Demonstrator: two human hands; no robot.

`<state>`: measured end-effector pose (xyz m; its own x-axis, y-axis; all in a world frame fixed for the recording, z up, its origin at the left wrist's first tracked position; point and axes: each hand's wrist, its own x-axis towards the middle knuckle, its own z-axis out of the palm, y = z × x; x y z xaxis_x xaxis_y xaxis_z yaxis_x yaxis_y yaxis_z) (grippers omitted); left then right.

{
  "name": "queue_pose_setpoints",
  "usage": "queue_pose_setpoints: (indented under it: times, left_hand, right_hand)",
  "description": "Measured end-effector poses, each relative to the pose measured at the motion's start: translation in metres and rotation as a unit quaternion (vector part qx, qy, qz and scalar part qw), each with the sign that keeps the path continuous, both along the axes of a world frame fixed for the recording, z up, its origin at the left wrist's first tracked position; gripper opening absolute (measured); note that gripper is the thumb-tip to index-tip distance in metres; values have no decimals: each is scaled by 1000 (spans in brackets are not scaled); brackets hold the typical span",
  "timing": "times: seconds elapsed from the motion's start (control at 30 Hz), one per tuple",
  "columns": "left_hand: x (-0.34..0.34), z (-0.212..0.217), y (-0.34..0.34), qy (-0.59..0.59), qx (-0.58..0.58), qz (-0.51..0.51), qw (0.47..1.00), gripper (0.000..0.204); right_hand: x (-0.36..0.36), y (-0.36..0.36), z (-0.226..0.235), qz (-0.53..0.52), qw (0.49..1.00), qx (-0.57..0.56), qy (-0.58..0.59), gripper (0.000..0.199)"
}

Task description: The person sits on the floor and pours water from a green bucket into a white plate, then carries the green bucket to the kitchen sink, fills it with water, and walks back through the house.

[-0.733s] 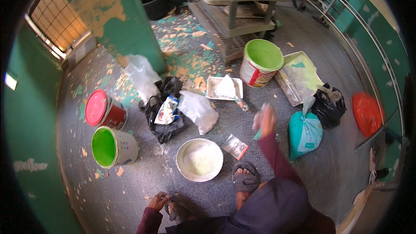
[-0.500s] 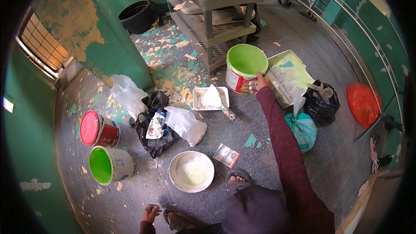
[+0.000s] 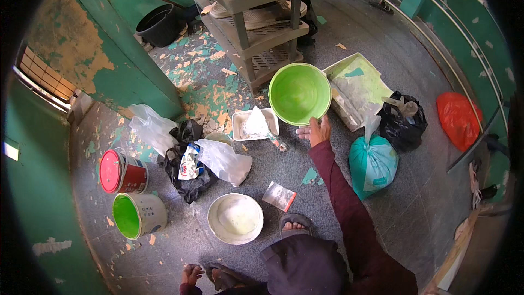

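Observation:
My right hand (image 3: 318,131) grips the near rim of a bucket (image 3: 299,90) with a light green inside. The bucket is tipped so that its mouth faces me, and it looks raised off the floor; its base is hidden. My left hand (image 3: 191,275) hangs low beside my sandalled foot, empty, its fingers loosely apart. In front of my feet a round white basin (image 3: 235,218) holds some pale residue. Left of the bucket, a small white tray (image 3: 238,127) contains white material and a putty knife (image 3: 277,142). A paint-stained roller tray (image 3: 365,84) lies to its right.
At left stand a red-lidded bucket (image 3: 111,172) and a green-lined bucket (image 3: 127,217). Plastic bags (image 3: 226,161) lie mid-left; teal (image 3: 374,166), black (image 3: 403,125) and red (image 3: 458,121) bags are at right. A shoe rack (image 3: 248,43) rises behind. Paint flakes litter the floor.
My right hand has pulled the bucket toward me and slightly left, tipping its mouth my way. It was upright beside the roller tray. My left hand stays low by my foot.

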<state>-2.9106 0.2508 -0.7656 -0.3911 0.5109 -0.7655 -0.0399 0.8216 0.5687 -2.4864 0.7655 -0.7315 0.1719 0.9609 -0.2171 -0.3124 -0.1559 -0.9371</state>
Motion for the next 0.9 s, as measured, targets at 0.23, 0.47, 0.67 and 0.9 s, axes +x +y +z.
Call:
queue_pose_setpoints:
  times: [0.23,0.47,0.67,0.9]
  left_hand:
    - [-12,-29,-24,-5,3,-8,1000,28]
    - [-15,-45,-25,60,18,-63,996,33]
    - [6,-49,22,105,68,-103,987,39]
    - [67,-6,94,-205,188,199,940,38]
  right_hand:
    - [8,23,7,25,998,-47,26,34]
    - [17,64,33,130,983,-111,67,44]
    - [-10,-69,0,108,990,-70,-54,33]
    - [-75,-228,-30,341,919,-160,-114,27]
